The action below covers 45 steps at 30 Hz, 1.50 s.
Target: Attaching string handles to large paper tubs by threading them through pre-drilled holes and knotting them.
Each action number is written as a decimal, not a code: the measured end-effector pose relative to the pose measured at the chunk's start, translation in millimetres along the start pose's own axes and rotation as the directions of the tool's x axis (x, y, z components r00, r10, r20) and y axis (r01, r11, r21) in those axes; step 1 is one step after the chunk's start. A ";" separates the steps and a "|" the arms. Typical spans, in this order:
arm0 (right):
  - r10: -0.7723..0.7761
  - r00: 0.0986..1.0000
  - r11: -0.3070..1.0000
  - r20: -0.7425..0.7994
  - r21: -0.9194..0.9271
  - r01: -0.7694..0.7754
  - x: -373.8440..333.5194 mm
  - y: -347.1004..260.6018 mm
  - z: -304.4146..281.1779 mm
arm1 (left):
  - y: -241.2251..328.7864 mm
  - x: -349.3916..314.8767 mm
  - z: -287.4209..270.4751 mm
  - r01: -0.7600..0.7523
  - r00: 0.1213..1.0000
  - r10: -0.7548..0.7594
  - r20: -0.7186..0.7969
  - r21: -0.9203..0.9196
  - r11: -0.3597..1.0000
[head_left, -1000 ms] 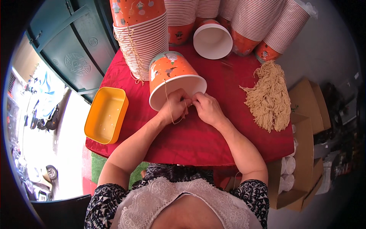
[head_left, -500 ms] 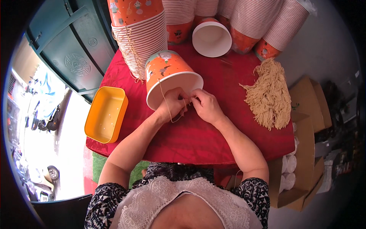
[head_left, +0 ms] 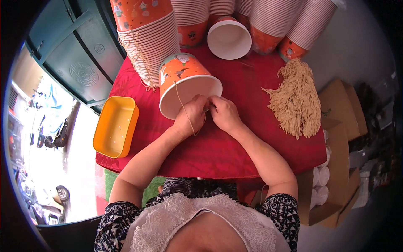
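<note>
An orange paper bucket (head_left: 184,68) with cartoon prints lies tipped on its side, its white mouth toward me. A thin beige string (head_left: 181,99) comes from the left of its rim and droops in a loop past my left wrist. My left hand (head_left: 191,115) is closed on the string in front of the mouth. My right hand (head_left: 225,115) meets it at the rim's lower right, thumb and fingertips pinched together on the string. The fingertips partly hide the string where the hands meet.
A tall stack of paper buckets (head_left: 153,46) with strings stands behind left. Another bucket (head_left: 229,40) lies mouth-forward, near more stacks (head_left: 275,21). A yellow bin (head_left: 116,127) sits left on the red tablecloth (head_left: 252,153); a beige string bundle (head_left: 296,101) lies right. Cardboard boxes (head_left: 336,168) stand beside the table.
My hands have drawn closer together, and the right fingers are more curled in. The string loop by my left wrist has shifted slightly. The bucket keeps its tilted pose.
</note>
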State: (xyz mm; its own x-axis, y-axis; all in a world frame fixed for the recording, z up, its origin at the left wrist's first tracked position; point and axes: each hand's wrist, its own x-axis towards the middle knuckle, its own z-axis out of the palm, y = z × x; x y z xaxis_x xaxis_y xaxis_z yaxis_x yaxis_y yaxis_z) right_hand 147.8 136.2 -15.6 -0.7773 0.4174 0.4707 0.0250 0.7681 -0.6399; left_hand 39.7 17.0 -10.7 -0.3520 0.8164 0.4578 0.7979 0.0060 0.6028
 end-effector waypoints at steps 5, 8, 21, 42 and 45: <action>0.019 0.999 0.998 0.031 -0.053 -0.017 -0.1 3.3 2.1 | 0.4 -1.8 1.2 -0.113 0.992 0.122 -0.028 0.211 0.971; 0.016 1.000 1.000 0.004 -0.005 -0.016 -0.1 0.2 -0.6 | 3.1 -3.4 -1.0 -0.095 0.995 0.097 0.004 0.235 0.967; 0.032 0.997 0.995 0.064 0.088 -0.037 1.7 3.4 -3.5 | 0.8 -5.0 -4.3 -0.042 0.998 0.054 -0.041 0.257 0.965; -0.006 0.963 0.983 0.270 0.178 -0.044 3.9 4.1 -15.3 | -0.8 -9.2 -7.6 -0.050 0.999 0.050 0.008 0.218 0.975; 0.003 0.970 0.982 0.243 0.181 -0.048 2.5 4.8 -13.9 | 5.4 -8.0 -12.0 -0.016 1.000 0.012 0.018 0.185 0.983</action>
State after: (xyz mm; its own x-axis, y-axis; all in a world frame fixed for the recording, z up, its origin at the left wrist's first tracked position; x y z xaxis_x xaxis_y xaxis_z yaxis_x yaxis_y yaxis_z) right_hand 154.7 147.7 -9.0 -0.9069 0.2887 0.3070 -0.0520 0.6462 -0.7614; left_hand 41.0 3.5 -3.2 -0.3331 0.8268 0.4532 0.8800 0.1001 0.4642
